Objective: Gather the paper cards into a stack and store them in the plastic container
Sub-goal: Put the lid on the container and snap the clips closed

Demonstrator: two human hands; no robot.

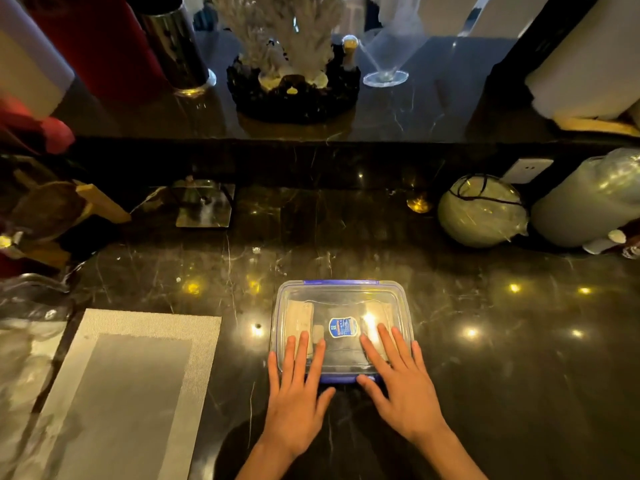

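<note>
Head view: both hands lie flat on the clear lid of the plastic container [341, 299], fingers spread wide and gripping nothing. The left hand [294, 393] covers the near-left corner, the right hand [401, 386] the near-right. Pale paper cards [300, 317] show through the lid. The container sits on the dark surface [485, 358], whose near edge is out of frame. A grey placemat [104, 393] lies to its left, apart; open room to the right.

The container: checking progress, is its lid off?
No, the clear lid covers the container, with both hands flat on top.
</note>
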